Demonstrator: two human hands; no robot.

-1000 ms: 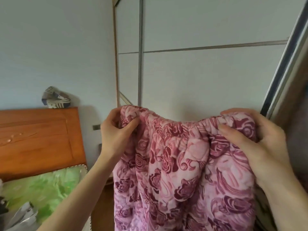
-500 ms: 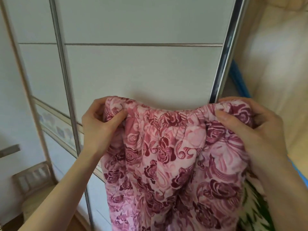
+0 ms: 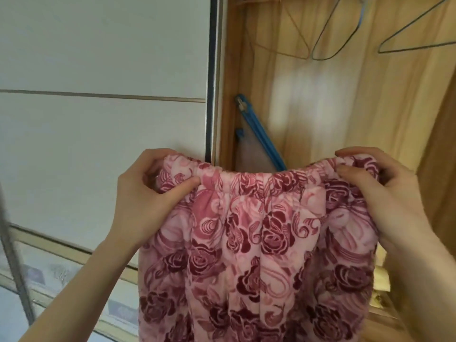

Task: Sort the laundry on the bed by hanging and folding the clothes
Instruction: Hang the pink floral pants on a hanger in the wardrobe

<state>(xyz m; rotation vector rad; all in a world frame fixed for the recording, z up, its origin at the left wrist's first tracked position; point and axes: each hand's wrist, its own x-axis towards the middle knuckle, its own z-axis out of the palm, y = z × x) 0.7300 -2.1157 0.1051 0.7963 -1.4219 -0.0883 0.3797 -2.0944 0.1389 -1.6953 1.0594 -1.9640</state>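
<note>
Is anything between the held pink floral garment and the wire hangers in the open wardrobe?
Nothing visible. Left hand and right hand grip the pink floral garment by its waistband; the wire hangers hang above in the open wardrobe, past the sliding door.

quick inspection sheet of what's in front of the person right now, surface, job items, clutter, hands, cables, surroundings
surface: no bed or table in view; nothing seen.
job's things: pink rose-print garment held up by its gathered elastic waistband, hanging down in front of the open wardrobe.
clutter: blue clip hanger leaning low inside the wardrobe; empty wire hangers hanging up top.
grippers: left hand grips the waistband's left end; right hand grips its right end.
cables: nothing seen.
surroundings: white sliding door on the left with a metal edge frame; wood wardrobe interior on the right.
</note>
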